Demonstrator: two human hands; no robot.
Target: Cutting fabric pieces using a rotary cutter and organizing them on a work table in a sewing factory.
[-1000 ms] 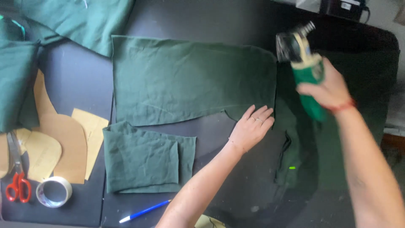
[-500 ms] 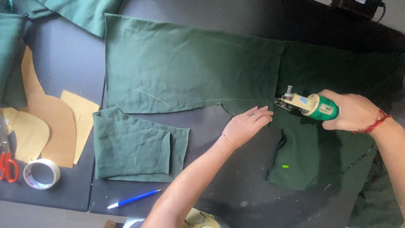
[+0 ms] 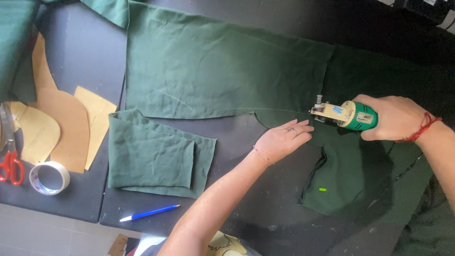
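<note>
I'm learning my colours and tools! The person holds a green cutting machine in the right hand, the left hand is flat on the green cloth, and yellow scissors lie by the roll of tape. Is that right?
Almost. The scissors have red handles, not yellow; the head view shows it. The rest holds: the right hand grips the green cutting machine, the left hand lies flat on the green cloth, and the scissors lie by the roll of tape.

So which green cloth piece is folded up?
The small green piece lying by itself near the blue pen. It is folded double; the big cloth lies spread flat.
</note>
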